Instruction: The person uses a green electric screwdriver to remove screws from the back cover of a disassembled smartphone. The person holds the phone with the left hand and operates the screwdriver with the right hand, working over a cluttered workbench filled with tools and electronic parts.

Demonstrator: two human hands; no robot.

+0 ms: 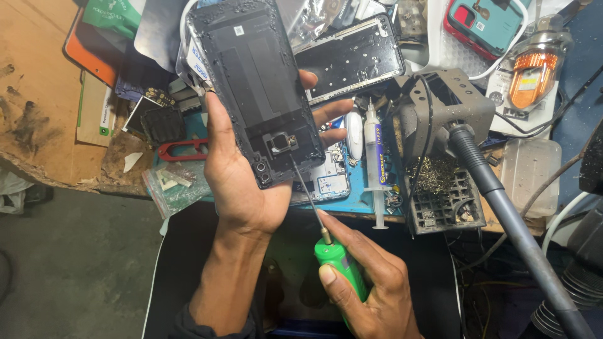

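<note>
**Screwdriver tip on an opened phone**

The left hand (pixel 242 182) grips an opened dark phone body (pixel 257 88), fingers wrapped round its far edge, holding it tilted above the workbench's near edge. The right hand (pixel 367 285) is closed round a green-handled screwdriver (pixel 336 260), whose thin shaft reaches up to the phone's lower part (near the camera module). A syringe (pixel 375 163) lies on the blue mat (pixel 358 198) just beside.
</note>
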